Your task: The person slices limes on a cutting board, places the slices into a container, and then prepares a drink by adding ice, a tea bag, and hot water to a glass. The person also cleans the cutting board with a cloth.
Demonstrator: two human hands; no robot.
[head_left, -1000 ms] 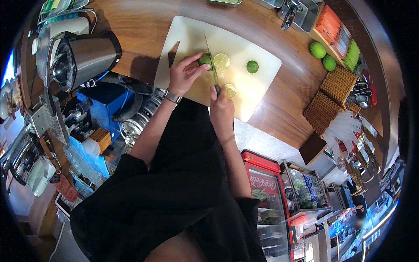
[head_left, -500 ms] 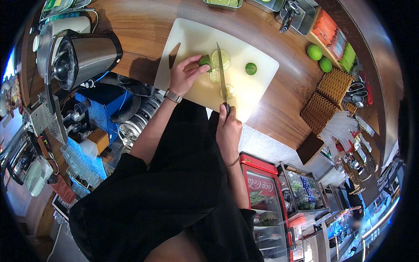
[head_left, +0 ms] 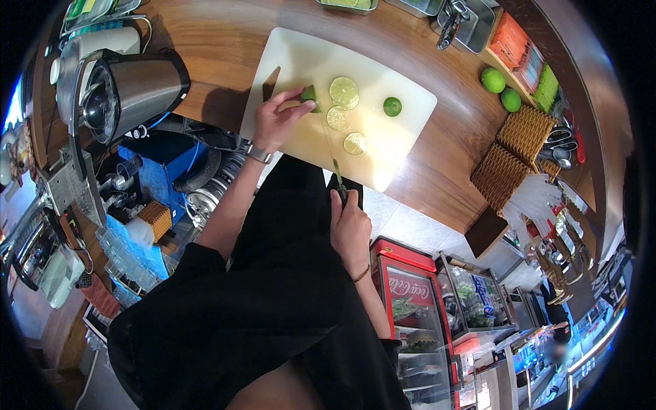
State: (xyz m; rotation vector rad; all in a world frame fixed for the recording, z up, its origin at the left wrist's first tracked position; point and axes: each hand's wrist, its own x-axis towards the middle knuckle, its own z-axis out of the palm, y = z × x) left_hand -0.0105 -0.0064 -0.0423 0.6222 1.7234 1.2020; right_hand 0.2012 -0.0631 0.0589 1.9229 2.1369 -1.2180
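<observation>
My left hand pinches a cut piece of lime over the left part of a white cutting board. Gripped by its dark handle, a knife is in my right hand, just off the board's near edge. The thin blade points away from me, its edge seen narrowly, with the tip close to the lime piece. Three lime slices lie flat on the board: a large slice, a smaller slice touching or nearly touching it, and a nearer slice. A green lime end sits farther right.
On the wooden counter stands a steel appliance at the left. Whole limes, wicker baskets and a wooden box of packets line the right. Metal trays stand at the far edge. A red-framed fridge is below.
The knife has drawn back toward me and tilted left, off the slices. My left hand has shifted slightly left with the lime piece, and the slices now lie uncovered.
</observation>
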